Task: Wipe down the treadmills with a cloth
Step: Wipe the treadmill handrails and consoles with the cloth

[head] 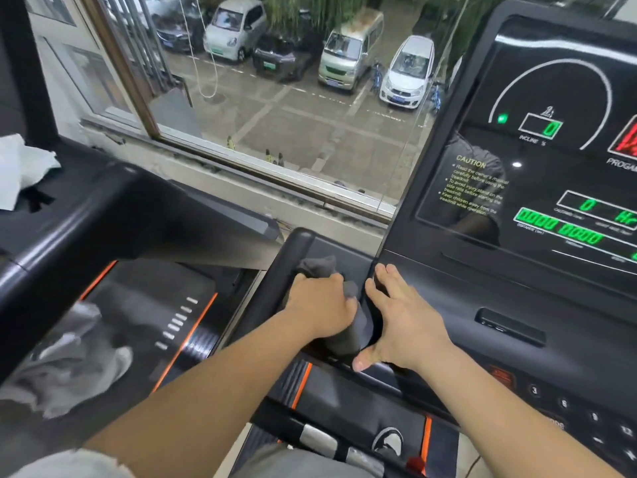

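A dark grey cloth [348,331] lies in the left tray of the black treadmill console [517,305]. My left hand [320,305] is on top of the cloth, fingers curled down over it, with cloth showing beyond the fingertips and beside the wrist. My right hand [403,319] lies flat beside it with straight fingers on the ridge between the tray and the console panel, thumb spread toward the front edge. The lit display [551,160] shows green digits at the upper right.
A second treadmill's black handrail [103,215] crosses the left side, with white paper [20,167] on it and a pale rag [69,367] on its deck. A window [275,98] ahead overlooks parked cars. Number keys [565,403] sit at the lower right.
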Demonstrator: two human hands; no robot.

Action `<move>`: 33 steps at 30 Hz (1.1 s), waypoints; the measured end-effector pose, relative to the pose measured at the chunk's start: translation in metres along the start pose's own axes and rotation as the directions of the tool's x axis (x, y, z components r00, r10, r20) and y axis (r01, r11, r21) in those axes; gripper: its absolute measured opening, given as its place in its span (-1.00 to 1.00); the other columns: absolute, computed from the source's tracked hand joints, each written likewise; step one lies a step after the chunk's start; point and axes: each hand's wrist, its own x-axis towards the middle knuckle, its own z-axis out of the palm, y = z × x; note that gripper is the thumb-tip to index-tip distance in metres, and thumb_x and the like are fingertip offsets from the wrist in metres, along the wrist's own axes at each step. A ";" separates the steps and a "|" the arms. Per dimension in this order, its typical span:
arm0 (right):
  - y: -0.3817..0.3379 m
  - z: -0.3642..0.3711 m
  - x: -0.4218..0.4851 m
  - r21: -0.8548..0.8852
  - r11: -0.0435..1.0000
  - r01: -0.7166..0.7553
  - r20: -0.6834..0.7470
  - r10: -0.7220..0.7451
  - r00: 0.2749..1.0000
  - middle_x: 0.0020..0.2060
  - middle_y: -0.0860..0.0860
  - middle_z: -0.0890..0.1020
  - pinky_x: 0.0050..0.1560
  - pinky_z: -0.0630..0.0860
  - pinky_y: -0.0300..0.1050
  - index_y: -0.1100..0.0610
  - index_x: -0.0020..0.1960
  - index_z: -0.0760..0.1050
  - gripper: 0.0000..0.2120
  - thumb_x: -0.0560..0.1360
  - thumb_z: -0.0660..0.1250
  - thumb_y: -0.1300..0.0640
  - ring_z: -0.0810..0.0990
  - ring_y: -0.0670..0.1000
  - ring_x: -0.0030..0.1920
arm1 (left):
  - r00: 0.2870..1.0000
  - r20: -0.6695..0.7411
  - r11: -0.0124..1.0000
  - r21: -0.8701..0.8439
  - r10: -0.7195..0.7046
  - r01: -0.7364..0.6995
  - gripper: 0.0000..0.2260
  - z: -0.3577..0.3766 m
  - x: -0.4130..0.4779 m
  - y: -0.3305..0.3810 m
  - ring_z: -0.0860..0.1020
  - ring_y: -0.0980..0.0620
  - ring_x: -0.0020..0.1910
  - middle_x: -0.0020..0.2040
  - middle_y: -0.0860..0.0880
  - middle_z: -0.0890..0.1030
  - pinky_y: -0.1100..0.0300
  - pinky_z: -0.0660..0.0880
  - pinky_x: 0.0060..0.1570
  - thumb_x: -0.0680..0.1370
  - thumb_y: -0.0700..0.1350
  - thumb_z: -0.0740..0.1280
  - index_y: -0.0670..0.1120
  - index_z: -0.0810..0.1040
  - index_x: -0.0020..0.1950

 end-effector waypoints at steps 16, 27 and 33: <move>-0.002 0.000 -0.004 0.036 0.999 -0.002 -0.004 0.002 1.000 0.63 -0.19 -0.27 0.60 0.04 -0.05 -0.03 0.68 -0.11 0.40 0.10 0.56 -0.48 -0.34 -0.15 0.60 | 0.814 -0.580 0.787 -0.511 -0.019 -0.346 -0.75 -0.053 -0.070 -0.029 0.59 -0.05 0.06 0.01 0.01 0.62 0.05 0.53 0.07 0.45 -0.01 0.30 0.08 0.52 0.12; 0.015 0.002 0.005 0.116 0.993 0.031 -0.017 -0.029 0.999 0.63 -0.23 -0.21 0.60 0.07 -0.13 -0.05 0.68 -0.15 0.41 0.11 0.64 -0.34 -0.27 -0.21 0.60 | 0.972 -0.055 0.960 0.181 0.228 -0.215 -0.39 0.007 0.042 -0.019 0.02 -0.15 0.64 0.67 0.00 0.15 -0.28 -0.01 0.55 0.59 0.23 -0.07 0.14 0.12 0.65; 0.021 0.005 0.003 0.129 0.991 0.031 0.011 -0.032 0.999 0.59 -0.28 -0.29 0.62 -0.03 -0.13 -0.05 0.67 -0.19 0.37 0.17 0.63 -0.33 -0.35 -0.26 0.54 | 0.968 -0.126 0.974 0.082 0.219 -0.210 -0.48 0.019 0.003 -0.013 0.20 -0.17 0.58 0.60 0.01 0.31 -0.21 0.18 0.50 0.57 0.21 0.11 0.10 0.40 0.51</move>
